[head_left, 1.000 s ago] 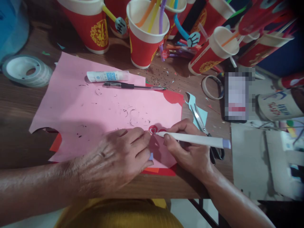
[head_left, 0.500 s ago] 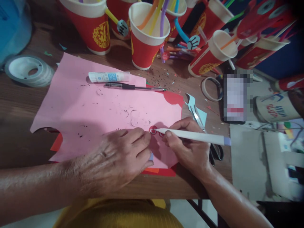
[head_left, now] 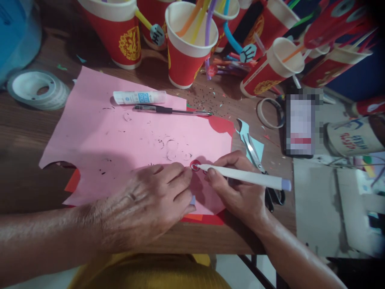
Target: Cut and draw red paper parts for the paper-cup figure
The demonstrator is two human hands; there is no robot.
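Observation:
My right hand [head_left: 240,184] grips a white marker [head_left: 249,176] with a pale purple end. The marker's tip rests on a small red paper circle [head_left: 195,168], where a pale ring-shaped line shows. Fingers bunched together, my left hand [head_left: 159,196] holds the circle's left edge against the pink paper sheet [head_left: 144,144]. A pale purple marker cap [head_left: 193,200] peeks out between the left fingers; most of it is hidden. Red and orange sheets show from beneath the pink one. A glue stick [head_left: 140,97] and a black pen [head_left: 171,110] lie on the pink paper.
Red paper cups [head_left: 188,60] with coloured straws stand along the back. Clear tape rolls [head_left: 37,90] lie at left. Scissors [head_left: 254,152] and blue paper scraps [head_left: 257,145] are right of my right hand. Further right are a phone [head_left: 300,124] and a ring-shaped roll [head_left: 270,113].
The view has shifted slightly. The marker's back end has dipped a little, its tip still on the red circle. My left hand holds its place.

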